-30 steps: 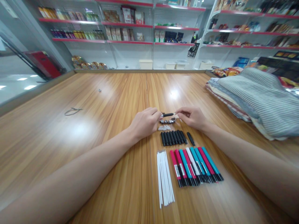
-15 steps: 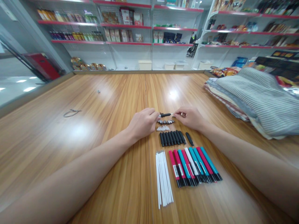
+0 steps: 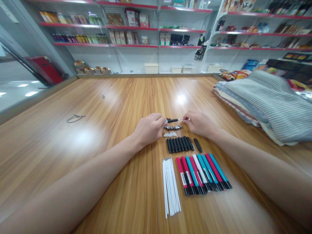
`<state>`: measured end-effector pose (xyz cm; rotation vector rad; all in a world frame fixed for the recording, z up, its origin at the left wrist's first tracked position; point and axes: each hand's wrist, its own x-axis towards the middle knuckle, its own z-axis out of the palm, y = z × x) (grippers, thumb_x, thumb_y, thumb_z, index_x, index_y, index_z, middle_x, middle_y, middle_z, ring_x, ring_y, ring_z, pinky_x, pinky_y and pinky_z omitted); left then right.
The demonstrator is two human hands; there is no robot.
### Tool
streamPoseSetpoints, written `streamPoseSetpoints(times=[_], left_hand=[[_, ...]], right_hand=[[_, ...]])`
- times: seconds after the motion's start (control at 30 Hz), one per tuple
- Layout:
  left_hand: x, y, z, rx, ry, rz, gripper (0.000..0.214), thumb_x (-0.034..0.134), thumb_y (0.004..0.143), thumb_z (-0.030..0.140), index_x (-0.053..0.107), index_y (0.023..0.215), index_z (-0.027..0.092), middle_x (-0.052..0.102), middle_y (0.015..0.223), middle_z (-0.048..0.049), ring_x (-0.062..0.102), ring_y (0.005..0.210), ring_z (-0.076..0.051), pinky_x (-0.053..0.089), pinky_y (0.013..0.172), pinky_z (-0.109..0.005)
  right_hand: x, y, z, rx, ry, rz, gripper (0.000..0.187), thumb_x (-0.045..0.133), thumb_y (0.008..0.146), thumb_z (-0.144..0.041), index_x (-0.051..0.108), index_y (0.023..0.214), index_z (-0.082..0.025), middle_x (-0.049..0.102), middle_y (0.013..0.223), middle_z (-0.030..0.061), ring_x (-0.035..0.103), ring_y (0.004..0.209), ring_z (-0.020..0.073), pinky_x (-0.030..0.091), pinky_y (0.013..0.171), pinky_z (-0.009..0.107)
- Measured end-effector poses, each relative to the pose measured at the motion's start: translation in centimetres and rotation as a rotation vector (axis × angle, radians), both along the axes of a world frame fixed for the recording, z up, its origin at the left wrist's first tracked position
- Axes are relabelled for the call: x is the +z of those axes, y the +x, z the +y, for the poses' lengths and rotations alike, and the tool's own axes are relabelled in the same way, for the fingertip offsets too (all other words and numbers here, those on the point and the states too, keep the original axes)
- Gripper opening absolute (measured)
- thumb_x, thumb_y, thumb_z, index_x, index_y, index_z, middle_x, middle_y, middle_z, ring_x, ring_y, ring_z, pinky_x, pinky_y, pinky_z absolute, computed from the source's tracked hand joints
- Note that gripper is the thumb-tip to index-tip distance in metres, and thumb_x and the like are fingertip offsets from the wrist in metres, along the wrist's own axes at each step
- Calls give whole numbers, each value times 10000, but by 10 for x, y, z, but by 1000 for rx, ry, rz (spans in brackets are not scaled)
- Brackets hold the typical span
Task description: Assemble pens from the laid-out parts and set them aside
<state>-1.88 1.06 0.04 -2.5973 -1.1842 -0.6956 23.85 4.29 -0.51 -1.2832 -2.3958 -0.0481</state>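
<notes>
My left hand (image 3: 151, 127) is closed on a pen (image 3: 173, 120) that lies level, its black grip and thin tip pointing right; the rest is hidden by my fingers. Just right of the tip, my right hand (image 3: 198, 122) is in a pinch, a small gap from it; what it holds, if anything, is too small to name. Below the pen lie silver cone tips (image 3: 173, 127), small white pieces (image 3: 170, 134) and a row of black grips (image 3: 179, 144), with one black grip (image 3: 198, 145) set apart. Nearest me are white refills (image 3: 171, 187) and red, teal and white pen barrels (image 3: 202, 174).
A wooden table (image 3: 117, 162) spans the view. Folded cloths (image 3: 270, 100) lie at the right, a grey loop (image 3: 74, 118) and a tiny object (image 3: 103, 96) at the left. Beyond the far edge stand stocked shelves (image 3: 133, 45).
My right hand has moved slightly right, away from the pen's tip, leaving a small gap. My left hand and the pen are nearly still.
</notes>
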Motion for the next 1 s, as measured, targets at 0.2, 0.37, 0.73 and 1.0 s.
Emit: streamPoseSetpoints(times=[0.2, 0.37, 0.73, 1.0], left_hand=[[0, 0, 0, 4, -2, -3, 257, 402, 969, 284, 621, 906, 165, 604, 852, -59, 555, 837, -175, 408, 654, -289], [1, 0, 0, 4, -6, -8, 249, 411, 965, 283, 622, 911, 163, 606, 855, -61, 557, 842, -177, 410, 657, -288], [1, -1, 0, 9, -7, -9, 245, 409, 964, 279, 616, 903, 162, 604, 848, -61, 558, 830, -175, 414, 662, -290], [2, -1, 1, 9, -11, -12, 254, 411, 964, 291, 624, 911, 162, 606, 847, -67, 561, 834, -178, 414, 666, -294]], right_hand=[[0, -3, -2, -34, 0, 131, 110, 547, 865, -198, 651, 876, -165, 660, 845, 32, 582, 762, 144, 400, 701, 258], [-3, -2, 0, 16, 88, 212, 228, 495, 898, -189, 695, 1005, -165, 641, 909, 61, 585, 824, 151, 433, 770, 272], [-5, -1, 4, -65, 92, 395, 190, 521, 880, -211, 696, 940, -171, 668, 871, 51, 595, 789, 149, 446, 686, 265], [-5, -4, 0, -31, -62, 491, 133, 535, 889, -240, 617, 968, -173, 702, 804, 15, 661, 763, 136, 484, 688, 247]])
